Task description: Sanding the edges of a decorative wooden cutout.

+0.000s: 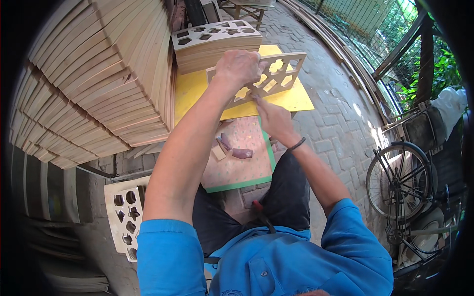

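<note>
Left hand (239, 68) curled over top edge of one cut-out board (283, 73), gripping it; arm reaching forward. Right hand (277, 120) lower, fingers at its bottom edge; can't tell whether they grip. Board stands on edge above one yellow sheet (300, 100), before one stack of cut-out boards (217, 58). One bicycle (399, 182), right.

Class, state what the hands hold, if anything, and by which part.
The left hand grips the pierced wooden board by its upper edge; the right hand touches its lower part.

Sun-flecked grey paving (326, 121) beside mesh fence (353, 22)
</note>
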The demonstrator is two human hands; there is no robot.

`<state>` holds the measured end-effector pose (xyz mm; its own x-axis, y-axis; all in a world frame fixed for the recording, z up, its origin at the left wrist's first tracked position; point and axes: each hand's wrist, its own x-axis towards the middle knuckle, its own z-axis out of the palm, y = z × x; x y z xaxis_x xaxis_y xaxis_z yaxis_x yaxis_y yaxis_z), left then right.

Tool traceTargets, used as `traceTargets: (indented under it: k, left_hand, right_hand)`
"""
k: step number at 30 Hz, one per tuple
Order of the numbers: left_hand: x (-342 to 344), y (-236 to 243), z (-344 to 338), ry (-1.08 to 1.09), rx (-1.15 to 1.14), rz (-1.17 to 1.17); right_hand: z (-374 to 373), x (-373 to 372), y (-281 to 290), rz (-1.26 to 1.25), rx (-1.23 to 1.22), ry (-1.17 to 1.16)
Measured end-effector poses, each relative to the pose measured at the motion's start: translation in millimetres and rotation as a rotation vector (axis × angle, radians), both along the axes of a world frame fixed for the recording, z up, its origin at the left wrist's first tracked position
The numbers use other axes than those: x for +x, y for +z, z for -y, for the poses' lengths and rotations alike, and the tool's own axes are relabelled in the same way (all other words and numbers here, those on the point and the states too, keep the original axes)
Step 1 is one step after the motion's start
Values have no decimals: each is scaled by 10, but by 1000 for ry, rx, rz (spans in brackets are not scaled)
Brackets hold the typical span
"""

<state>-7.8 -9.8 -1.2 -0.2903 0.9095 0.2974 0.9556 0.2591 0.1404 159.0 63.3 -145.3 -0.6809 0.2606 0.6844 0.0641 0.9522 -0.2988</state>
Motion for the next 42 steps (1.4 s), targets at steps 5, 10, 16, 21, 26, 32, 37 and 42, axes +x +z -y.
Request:
traceTargets:
  k: [5,10,16,21,26,32,37,42]
  left_hand:
    - [-29,1,34,20,-19,33]
    - [-62,48,-11,36,-69,64]
    - [-90,-1,4,20,-43,47]
    - [-45,0,26,11,5,38]
    - [-55,-18,89,2,13,-2]
    - [-43,-23,26,-21,-13,34]
    - [-47,96,87,7,-63,135]
    - [-66,-3,34,-6,-18,58]
  right_hand:
    - [126,-21,200,19,22,-175]
    - [-94,-235,150,97,114,-167]
    - [15,-377,378,-59,-1003,92]
    - [109,-419,625,-340,-1788,344]
    - [7,-514,551,-636,-2076,652]
    - [84,-536,118,-61,-236,-105]
    - [-300,-189,352,421,507,-205]
    - [-451,-187,645,440,720,-244]
